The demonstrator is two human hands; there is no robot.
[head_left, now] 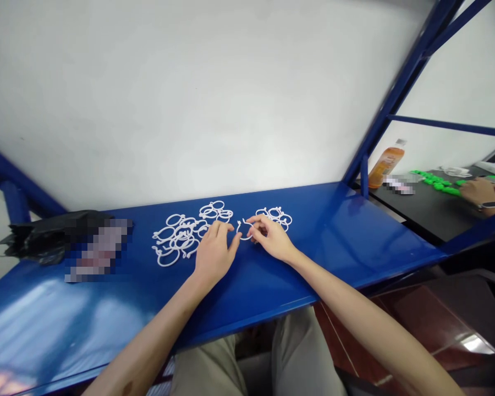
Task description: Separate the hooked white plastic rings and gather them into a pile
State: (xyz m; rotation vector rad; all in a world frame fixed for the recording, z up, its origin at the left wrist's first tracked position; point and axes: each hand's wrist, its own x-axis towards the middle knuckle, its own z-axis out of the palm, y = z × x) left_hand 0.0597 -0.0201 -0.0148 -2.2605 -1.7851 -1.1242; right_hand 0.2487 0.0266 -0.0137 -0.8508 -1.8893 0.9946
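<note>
Between my hands is a white open ring (pixel 246 238) with small knobs at its ends, like a shower curtain ring, its gap facing up. My right hand (pixel 272 239) pinches its right side between thumb and fingers. At the ring's left my left hand (pixel 215 250) is open, thumb and forefinger apart; whether the thumb touches the ring I cannot tell. Left of my left hand lies a loose pile of similar white rings (pixel 168 257), with another cluster (pixel 215 210) behind it. A smaller group of rings (pixel 277 213) lies just beyond my right hand, partly hidden by it.
The blue table (pixel 355 231) meets a white wall, with blue frame posts (pixel 365 175) at the sides. A black plastic bag (pixel 45 234) and a blurred-out item (pixel 101 250) lie left. At right, another person's hand (pixel 478 191) works by green pieces (pixel 437 182) and a bottle (pixel 386 165).
</note>
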